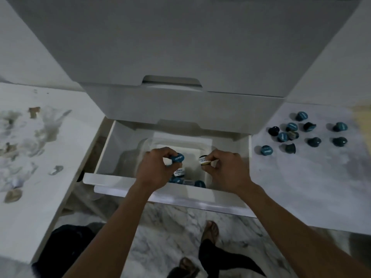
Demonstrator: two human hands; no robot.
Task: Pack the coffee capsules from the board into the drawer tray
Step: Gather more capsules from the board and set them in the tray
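Observation:
Both hands hover over the white tray (206,175) inside the open drawer (104,153). My left hand (154,169) pinches a blue capsule (178,158) with a printed lid. My right hand (226,169) pinches a capsule with a white and black lid (203,160). Several blue capsules (197,184) lie in the tray below the hands, partly hidden by my left hand. Several more blue capsules (291,135) are scattered on the white board (301,177) to the right of the drawer.
Shut white drawer fronts (180,105) rise above the open drawer. The drawer's front panel (180,199) juts toward me. A white surface (30,157) at the left carries scraps and stains. Marble floor and a sandalled foot (210,230) show below.

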